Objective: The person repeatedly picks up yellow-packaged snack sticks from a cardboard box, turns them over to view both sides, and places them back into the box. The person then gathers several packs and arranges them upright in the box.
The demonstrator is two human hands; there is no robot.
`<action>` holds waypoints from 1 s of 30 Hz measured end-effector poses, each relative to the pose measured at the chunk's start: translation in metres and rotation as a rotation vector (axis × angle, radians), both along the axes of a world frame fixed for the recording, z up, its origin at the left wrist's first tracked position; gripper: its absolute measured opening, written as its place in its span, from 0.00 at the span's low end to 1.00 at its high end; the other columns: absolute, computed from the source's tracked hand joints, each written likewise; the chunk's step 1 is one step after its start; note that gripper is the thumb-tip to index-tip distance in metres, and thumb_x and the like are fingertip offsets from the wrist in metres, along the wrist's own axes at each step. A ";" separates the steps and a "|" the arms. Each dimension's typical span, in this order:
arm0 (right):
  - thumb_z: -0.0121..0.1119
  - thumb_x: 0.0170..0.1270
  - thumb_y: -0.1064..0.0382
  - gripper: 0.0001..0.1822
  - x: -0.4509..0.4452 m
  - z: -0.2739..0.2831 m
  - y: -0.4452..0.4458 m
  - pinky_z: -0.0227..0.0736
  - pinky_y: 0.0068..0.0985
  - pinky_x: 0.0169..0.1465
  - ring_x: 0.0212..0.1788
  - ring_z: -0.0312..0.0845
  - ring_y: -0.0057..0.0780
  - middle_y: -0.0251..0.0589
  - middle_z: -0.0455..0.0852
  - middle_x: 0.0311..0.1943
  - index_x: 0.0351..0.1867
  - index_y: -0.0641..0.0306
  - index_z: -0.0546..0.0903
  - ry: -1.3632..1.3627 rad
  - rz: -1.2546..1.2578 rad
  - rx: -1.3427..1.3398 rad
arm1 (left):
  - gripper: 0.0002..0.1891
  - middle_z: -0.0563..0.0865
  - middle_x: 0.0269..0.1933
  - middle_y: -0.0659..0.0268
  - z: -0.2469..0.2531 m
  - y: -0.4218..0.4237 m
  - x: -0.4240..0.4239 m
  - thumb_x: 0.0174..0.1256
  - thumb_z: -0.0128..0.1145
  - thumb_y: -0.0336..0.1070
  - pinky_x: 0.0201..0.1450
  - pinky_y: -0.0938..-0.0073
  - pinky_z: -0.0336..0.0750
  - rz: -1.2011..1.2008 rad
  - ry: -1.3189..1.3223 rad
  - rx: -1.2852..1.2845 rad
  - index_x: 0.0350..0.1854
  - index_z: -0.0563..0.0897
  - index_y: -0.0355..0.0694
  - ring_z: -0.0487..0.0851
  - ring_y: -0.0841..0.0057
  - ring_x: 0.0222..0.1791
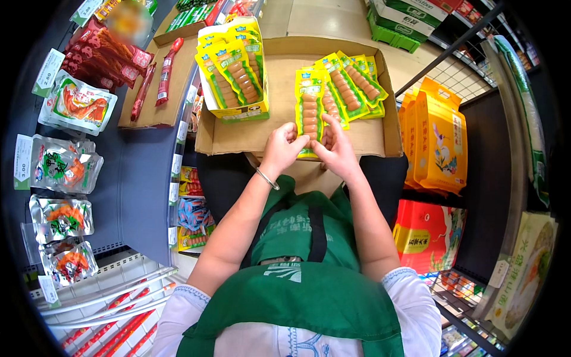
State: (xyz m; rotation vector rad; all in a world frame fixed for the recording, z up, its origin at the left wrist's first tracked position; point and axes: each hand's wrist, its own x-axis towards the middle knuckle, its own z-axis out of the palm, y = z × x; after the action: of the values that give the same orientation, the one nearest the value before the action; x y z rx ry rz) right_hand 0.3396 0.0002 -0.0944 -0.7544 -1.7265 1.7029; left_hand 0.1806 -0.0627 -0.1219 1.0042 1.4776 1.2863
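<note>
My left hand and my right hand pinch the lower end of a yellow-green sausage packet from both sides. The packet stands over the near part of a shallow cardboard tray. Right behind my right hand, several like packets lie fanned and overlapping in the tray's right half. At the tray's left stands a yellow display box, filled with upright packets of the same kind.
To the left, shelves hold silver food pouches and red packets. A second cardboard tray holds red sausage sticks. Orange rice bags and a red box stand at the right, near a wire rack.
</note>
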 end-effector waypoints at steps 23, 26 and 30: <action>0.60 0.61 0.72 0.22 -0.007 -0.013 0.001 0.65 0.13 0.29 0.26 0.70 0.11 0.29 0.73 0.26 0.56 0.72 0.68 0.041 -0.123 -0.003 | 0.10 0.85 0.42 0.65 0.001 0.000 -0.002 0.65 0.54 0.28 0.44 0.80 0.77 -0.028 0.006 -0.051 0.46 0.80 0.30 0.81 0.84 0.40; 0.61 0.60 0.70 0.22 -0.007 0.000 -0.003 0.63 0.13 0.27 0.23 0.66 0.10 0.26 0.70 0.23 0.55 0.71 0.70 0.026 -0.112 0.016 | 0.10 0.85 0.42 0.66 -0.003 0.001 -0.006 0.66 0.53 0.29 0.43 0.81 0.77 -0.019 0.017 -0.066 0.46 0.81 0.30 0.81 0.85 0.40; 0.60 0.60 0.70 0.22 -0.004 -0.001 -0.003 0.64 0.13 0.27 0.24 0.67 0.10 0.27 0.71 0.24 0.55 0.70 0.70 0.033 -0.091 0.027 | 0.11 0.85 0.41 0.67 0.007 0.001 -0.001 0.67 0.53 0.30 0.42 0.81 0.77 -0.031 -0.022 -0.020 0.47 0.81 0.31 0.80 0.86 0.39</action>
State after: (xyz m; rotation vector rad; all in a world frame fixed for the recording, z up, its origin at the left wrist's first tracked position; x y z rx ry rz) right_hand 0.3355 -0.0030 -0.0952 -0.7757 -1.6644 1.6193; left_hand 0.1800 -0.0620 -0.1153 0.9938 1.4501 1.2541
